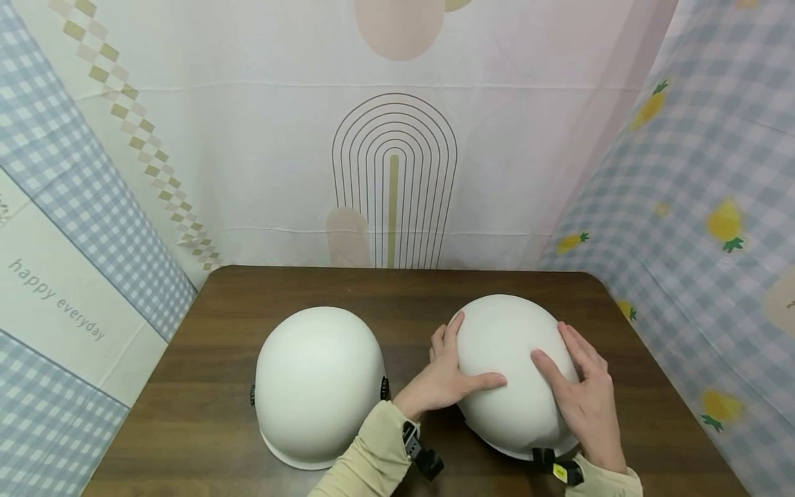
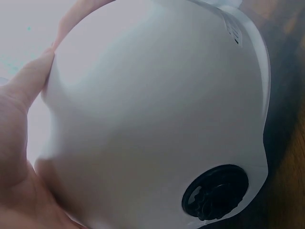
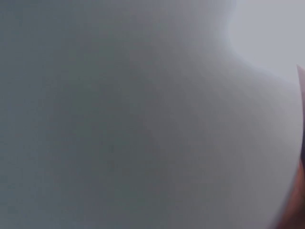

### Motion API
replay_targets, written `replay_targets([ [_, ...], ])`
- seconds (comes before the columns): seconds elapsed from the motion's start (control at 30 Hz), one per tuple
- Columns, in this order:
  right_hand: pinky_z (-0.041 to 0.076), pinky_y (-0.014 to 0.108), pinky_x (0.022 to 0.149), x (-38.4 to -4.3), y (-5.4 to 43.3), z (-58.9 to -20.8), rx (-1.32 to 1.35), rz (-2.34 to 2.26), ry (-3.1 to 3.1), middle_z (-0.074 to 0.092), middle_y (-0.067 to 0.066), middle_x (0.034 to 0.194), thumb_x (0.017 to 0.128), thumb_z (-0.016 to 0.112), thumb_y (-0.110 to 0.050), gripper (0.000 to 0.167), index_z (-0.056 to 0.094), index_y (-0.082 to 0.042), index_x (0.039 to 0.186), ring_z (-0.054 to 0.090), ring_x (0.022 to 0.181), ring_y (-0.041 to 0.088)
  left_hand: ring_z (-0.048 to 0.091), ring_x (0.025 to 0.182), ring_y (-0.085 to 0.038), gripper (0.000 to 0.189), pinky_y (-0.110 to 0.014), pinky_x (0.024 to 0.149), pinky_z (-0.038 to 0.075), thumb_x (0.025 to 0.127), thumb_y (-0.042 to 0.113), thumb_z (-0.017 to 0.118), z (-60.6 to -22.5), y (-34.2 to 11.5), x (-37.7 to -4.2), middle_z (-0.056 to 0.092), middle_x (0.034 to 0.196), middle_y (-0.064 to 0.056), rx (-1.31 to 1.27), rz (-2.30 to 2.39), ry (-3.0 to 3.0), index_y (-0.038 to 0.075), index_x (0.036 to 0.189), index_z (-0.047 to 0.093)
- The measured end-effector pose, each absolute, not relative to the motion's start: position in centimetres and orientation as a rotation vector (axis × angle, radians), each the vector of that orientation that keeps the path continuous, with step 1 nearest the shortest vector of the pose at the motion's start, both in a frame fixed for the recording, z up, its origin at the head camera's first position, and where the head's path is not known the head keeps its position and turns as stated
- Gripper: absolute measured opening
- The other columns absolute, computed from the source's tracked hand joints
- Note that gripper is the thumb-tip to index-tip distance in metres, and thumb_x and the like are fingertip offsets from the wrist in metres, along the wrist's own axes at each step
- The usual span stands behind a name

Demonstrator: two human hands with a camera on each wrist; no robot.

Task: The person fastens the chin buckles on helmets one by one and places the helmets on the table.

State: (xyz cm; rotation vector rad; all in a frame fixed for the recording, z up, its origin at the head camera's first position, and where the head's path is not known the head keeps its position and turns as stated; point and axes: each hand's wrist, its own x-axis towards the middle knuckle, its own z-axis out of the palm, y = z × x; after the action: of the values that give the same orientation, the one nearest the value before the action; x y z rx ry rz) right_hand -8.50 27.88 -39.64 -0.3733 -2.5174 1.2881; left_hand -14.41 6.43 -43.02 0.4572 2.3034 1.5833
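Basically, left hand (image 1: pixel 444 378) and right hand (image 1: pixel 586 397) grip opposite sides of the right helmet (image 1: pixel 512 345), right of the surface (image 1: pixel 416 290), likely because smooth domes slip; left helmet (image 1: pixel 319 383) sits apart.

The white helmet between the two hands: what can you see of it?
The white helmet is smooth, domed and plastic-looking, with a thin rim, a round black fitting and a small marked patch. It is dome up, at the right of the table; whether its rim rests there is unclear. The left hand and right hand grip its sides.
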Motion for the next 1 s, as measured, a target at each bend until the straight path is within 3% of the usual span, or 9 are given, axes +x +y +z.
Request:
replay_targets([
  [0.27, 0.030, 0.072, 0.094, -8.4, 28.0, -39.4, -0.377, 1.279, -2.527, 0.033, -0.001, 0.155, 0.087, 0.071, -0.043, 0.067, 0.042, -0.034, 0.147, 0.022, 0.142, 0.032, 0.025, 0.136, -0.035, 0.115, -0.056, 0.098, 0.039, 0.074, 0.054, 0.079, -43.2, 6.6, -14.5, 0.008, 0.156, -0.010, 0.455, 1.590, 2.288, 0.038, 0.155, -0.001],
  [0.47, 0.029, 0.071, 0.095, -8.4, 27.9, -39.0, -0.355, 1.244, -2.513, 0.036, 0.001, 0.153, 0.086, 0.073, -0.043, 0.065, 0.046, -0.035, 0.144, 0.022, 0.142, 0.029, 0.028, 0.136, -0.035, 0.115, -0.052, 0.099, 0.039, 0.076, 0.053, 0.078, -43.1, 6.6, -14.6, 0.007, 0.156, -0.013, 0.480, 1.590, 2.272, 0.032, 0.156, -0.002],
  [0.73, 0.028, 0.069, 0.098, -8.3, 27.4, -38.5, -0.341, 1.232, -2.502, 0.038, -0.001, 0.152, 0.083, 0.075, -0.043, 0.066, 0.049, -0.034, 0.143, 0.023, 0.141, 0.027, 0.008, 0.146, -0.032, 0.115, -0.055, 0.107, 0.030, 0.075, 0.051, 0.079, -42.1, 6.0, -14.8, -0.005, 0.161, -0.007, 0.560, 1.543, 2.350, 0.019, 0.157, 0.006],
  [0.87, 0.028, 0.068, 0.099, -8.3, 27.4, -38.5, -0.333, 1.234, -2.500, 0.038, -0.002, 0.152, 0.083, 0.076, -0.043, 0.066, 0.049, -0.033, 0.142, 0.023, 0.141, 0.026, 0.011, 0.146, -0.023, 0.119, -0.053, 0.108, 0.030, 0.075, 0.050, 0.080, -41.7, 5.7, -14.8, 0.002, 0.161, -0.001, 0.625, 1.531, 2.345, 0.032, 0.156, -0.005],
  [1.0, 0.028, 0.068, 0.098, -8.3, 27.3, -38.5, -0.314, 1.217, -2.505, 0.037, -0.002, 0.152, 0.082, 0.077, -0.042, 0.067, 0.049, -0.032, 0.143, 0.022, 0.141, 0.027, 0.011, 0.145, -0.025, 0.111, -0.054, 0.104, 0.034, 0.077, 0.054, 0.077, -41.3, 5.5, -15.0, 0.003, 0.160, -0.006, 0.687, 1.456, 2.369, 0.049, 0.150, -0.006],
])
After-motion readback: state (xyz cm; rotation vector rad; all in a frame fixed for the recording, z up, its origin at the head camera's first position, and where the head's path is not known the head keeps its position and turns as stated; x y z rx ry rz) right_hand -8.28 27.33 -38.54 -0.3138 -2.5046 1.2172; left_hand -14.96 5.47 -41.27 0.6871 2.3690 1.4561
